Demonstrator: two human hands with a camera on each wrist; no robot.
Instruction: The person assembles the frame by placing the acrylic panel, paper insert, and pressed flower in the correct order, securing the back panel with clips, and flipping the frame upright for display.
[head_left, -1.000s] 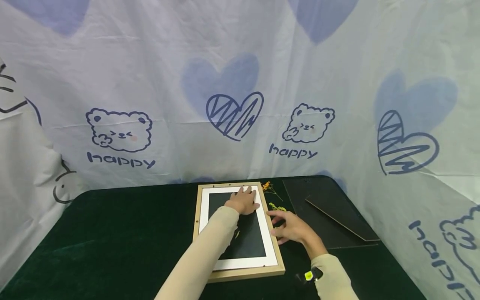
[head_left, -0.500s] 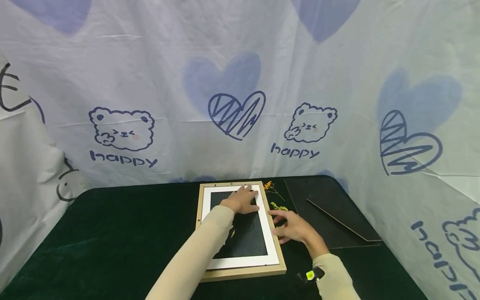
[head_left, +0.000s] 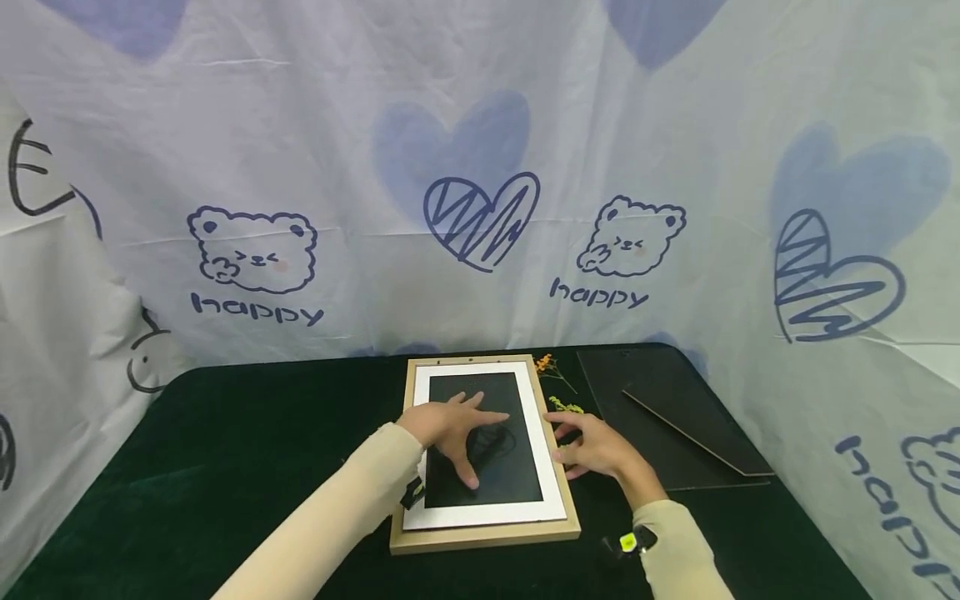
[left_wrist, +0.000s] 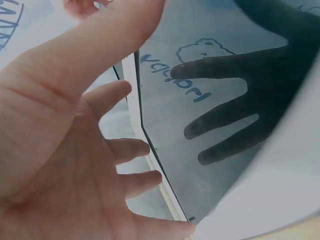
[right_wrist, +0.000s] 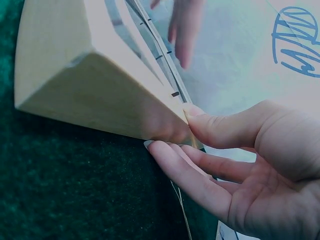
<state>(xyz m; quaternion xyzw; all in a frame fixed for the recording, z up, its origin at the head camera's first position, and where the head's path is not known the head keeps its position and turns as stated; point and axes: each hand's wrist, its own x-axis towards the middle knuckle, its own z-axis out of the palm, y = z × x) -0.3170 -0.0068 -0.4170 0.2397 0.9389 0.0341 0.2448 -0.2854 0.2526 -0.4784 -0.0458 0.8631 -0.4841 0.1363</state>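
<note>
With the wooden frame (head_left: pixel 483 537) lying flat on the surface (head_left: pixel 255 433), we are pinching its right edge in our right grip (head_left: pixel 594 447), probably to steady it, while our left grip (head_left: pixel 450 425) is hovering spread over its dark panel (head_left: pixel 517 471).

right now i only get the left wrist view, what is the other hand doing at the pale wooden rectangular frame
Observer: The right hand grips the right side of the pale wooden rectangular frame, with the thumb at its upper edge and a fingertip at its lower edge.
Operator: ok and is anything lying by the far right corner
Observer: Yes, a thin-stemmed sprig with orange blossoms lies just beside that corner, outside the frame.
Operator: and further right, past the sprig
Observer: A dark, flat, thin board lies there, apart from the frame.
</note>
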